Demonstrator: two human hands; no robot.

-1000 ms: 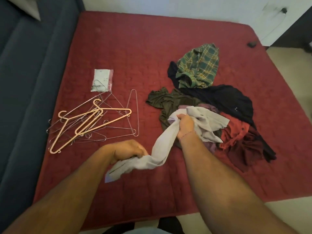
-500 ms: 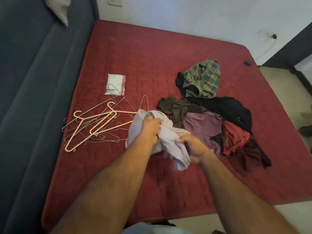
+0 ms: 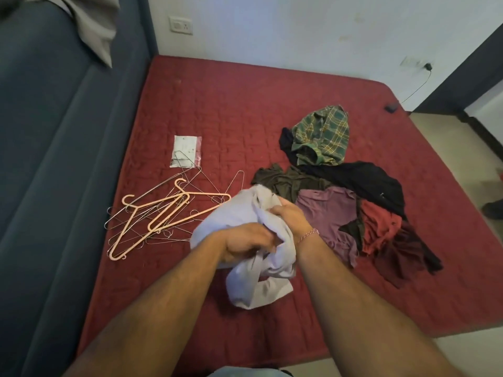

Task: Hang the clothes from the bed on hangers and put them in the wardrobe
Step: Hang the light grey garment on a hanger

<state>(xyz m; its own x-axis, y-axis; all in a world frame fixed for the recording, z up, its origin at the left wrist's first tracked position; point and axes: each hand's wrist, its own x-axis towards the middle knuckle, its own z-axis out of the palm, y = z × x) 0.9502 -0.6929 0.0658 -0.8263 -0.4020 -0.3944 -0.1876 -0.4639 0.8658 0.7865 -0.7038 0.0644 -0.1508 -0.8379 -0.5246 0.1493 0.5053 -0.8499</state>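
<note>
A crumpled pale lilac garment [image 3: 236, 216] is bunched above the red bed [image 3: 231, 110] in both my hands. My left hand [image 3: 245, 242] grips its lower folds, and my right hand [image 3: 290, 217] clutches the cloth just behind. A heap of peach plastic and thin wire hangers [image 3: 160, 213] lies to the left. To the right lies a pile of clothes: a green plaid shirt [image 3: 324, 134], a black garment [image 3: 362, 180], an olive top [image 3: 285, 182], a mauve shirt [image 3: 329, 213] and dark red pieces [image 3: 386, 235].
A small plastic packet [image 3: 186, 149] lies beyond the hangers. A dark blue padded headboard [image 3: 49, 159] runs along the left side. A small black object [image 3: 392, 108] with a cable sits at the bed's far right corner. Tiled floor [image 3: 446, 131] lies to the right.
The pale garment was stretched between my hands from the pile; now it is gathered in a bunch off the pile, uncovering the mauve shirt. My hands have come close together.
</note>
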